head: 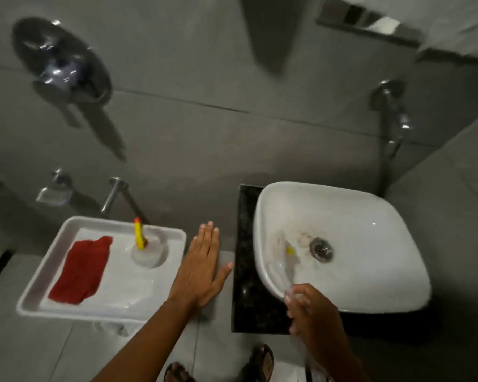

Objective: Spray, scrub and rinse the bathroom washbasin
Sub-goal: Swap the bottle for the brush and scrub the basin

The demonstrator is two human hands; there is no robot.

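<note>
Head view: the right hand [308, 304] grips a blurred brush [286, 260] inside the white washbasin [370, 244] on the dark worktop [246, 285]; the left hand [202, 268] hangs flat and empty. Brownish marks near the drain [321, 248] suggest scrubbing is underway, rinsing left.

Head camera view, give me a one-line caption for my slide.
Right hand scrubs the white washbasin with a blurred brush; left hand hovers open beside a tray.
</note>
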